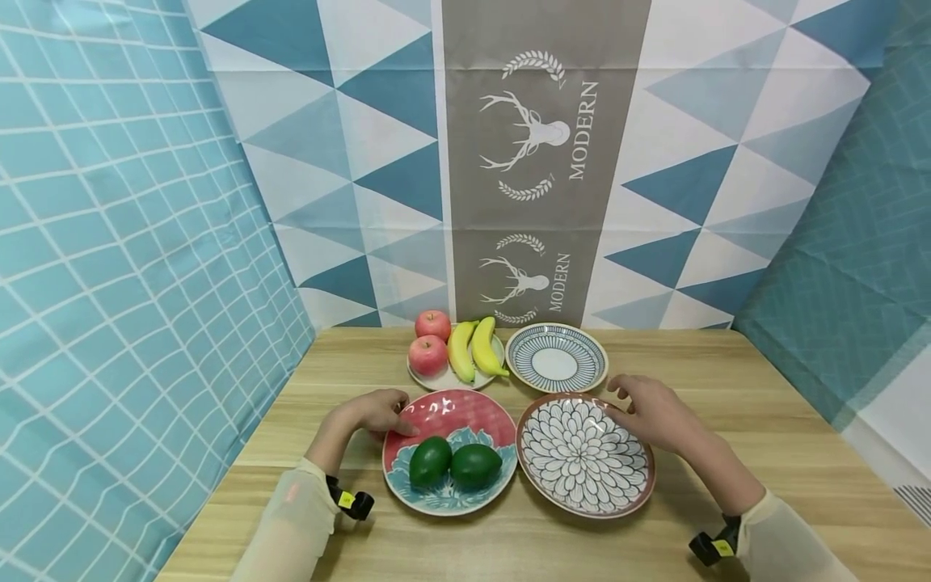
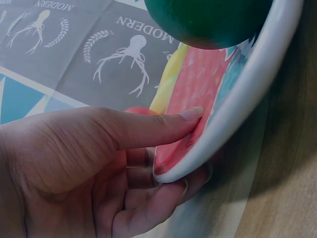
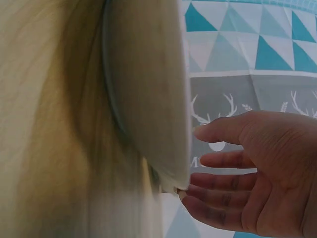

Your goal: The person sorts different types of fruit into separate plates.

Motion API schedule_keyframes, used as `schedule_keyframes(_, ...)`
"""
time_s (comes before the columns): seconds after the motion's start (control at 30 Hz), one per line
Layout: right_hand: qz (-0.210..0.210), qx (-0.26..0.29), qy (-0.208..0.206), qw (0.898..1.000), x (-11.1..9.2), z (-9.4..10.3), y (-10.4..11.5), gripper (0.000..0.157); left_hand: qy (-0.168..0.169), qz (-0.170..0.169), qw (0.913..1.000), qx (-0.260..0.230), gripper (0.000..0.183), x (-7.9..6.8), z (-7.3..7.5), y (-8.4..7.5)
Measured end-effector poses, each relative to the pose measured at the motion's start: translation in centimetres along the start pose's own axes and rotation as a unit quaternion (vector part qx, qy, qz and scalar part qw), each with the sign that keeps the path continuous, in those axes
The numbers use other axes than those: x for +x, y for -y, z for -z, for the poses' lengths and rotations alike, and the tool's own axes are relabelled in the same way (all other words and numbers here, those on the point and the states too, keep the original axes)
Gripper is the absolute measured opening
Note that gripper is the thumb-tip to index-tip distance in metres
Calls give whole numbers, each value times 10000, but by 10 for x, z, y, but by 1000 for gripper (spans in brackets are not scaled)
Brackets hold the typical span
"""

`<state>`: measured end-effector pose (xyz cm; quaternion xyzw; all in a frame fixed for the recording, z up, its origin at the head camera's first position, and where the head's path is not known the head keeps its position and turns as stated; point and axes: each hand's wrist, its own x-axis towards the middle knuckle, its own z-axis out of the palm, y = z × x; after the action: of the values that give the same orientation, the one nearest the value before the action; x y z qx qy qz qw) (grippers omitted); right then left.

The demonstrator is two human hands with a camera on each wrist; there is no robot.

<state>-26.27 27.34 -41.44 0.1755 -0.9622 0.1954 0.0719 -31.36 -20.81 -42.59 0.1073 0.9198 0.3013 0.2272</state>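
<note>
My left hand (image 1: 380,412) grips the left rim of a red and teal plate (image 1: 444,411), thumb on its upper face and fingers curled beneath, as the left wrist view shows. Two dark green fruits (image 1: 476,466), oval with a pointed end, lie on that plate. To its right is a brown-rimmed plate (image 1: 585,453) with a black-and-white petal pattern. At that plate's upper right edge is my right hand (image 1: 650,411), its thumb over the rim in the head view. The right wrist view shows its fingers (image 3: 225,181) loosely extended and spread beside the rim.
Behind, a small white plate (image 1: 444,380) bears two red apples (image 1: 427,356) and two bananas (image 1: 461,352). Beside it stands a blue-striped plate (image 1: 556,364), close behind the petal-patterned one. The wooden table (image 1: 553,550) ends at a patterned backdrop (image 1: 407,162).
</note>
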Motion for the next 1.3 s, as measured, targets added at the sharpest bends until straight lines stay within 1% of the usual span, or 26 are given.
schedule_keyframes(0.1, -28, -48, 113, 9999, 0, -3, -5, 31, 85, -57, 9999, -5, 38, 1, 0, 0)
schedule_keyframes(0.2, -65, -16, 202, 9998, -1, -5, -9, 27, 101, -98, 9999, -28, 35, 1, 0, -1)
schedule_keyframes(0.37, -99, 75, 344, 9993, -1, -8, -13, 16, 47, -129, 9999, -6, 39, 2, 1, -5)
schedule_keyframes(0.5, -129, 132, 386, 9991, -2, -9, -13, 11, -27, -256, 9992, 309, 41, 1, 2, -7)
schedule_keyframes(0.6, -155, 163, 365, 9991, -3, -11, -13, 10, -130, -365, 9978, 544, 37, -2, 3, -10)
schedule_keyframes(0.73, -174, 201, 356, 9990, -2, -12, -11, 10, -316, -655, 9952, 650, 36, -11, 12, -12)
schedule_keyframes(0.87, -177, 257, 367, 9988, 0, -13, -9, 9, -631, -996, 9894, 853, 41, -21, 26, -17)
schedule_keyframes(0.9, -189, 286, 372, 9987, 1, -13, -9, 9, -693, -1073, 9881, 852, 41, -22, 29, -20)
schedule_keyframes(0.97, -162, 313, 378, 9987, 2, -12, -10, 8, -717, -1292, 9857, 808, 39, -23, 36, -28)
schedule_keyframes(1.1, -168, 343, 350, 9987, 3, -12, -12, 8, -464, -1693, 9827, 596, 35, -18, 52, -49)
schedule_keyframes(1.13, -126, 334, 343, 9988, 3, -12, -13, 7, -411, -1788, 9811, 622, 34, -16, 56, -54)
schedule_keyframes(1.17, -172, 344, 343, 9987, 3, -12, -14, 7, -387, -1845, 9797, 677, 33, -12, 60, -60)
schedule_keyframes(1.23, -185, 344, 334, 9987, 2, -12, -15, 8, -405, -2046, 9738, 901, 34, -5, 67, -72)
schedule_keyframes(1.3, -226, 356, 343, 9985, 1, -12, -16, 8, -501, -2059, 9704, 1158, 33, 4, 73, -84)
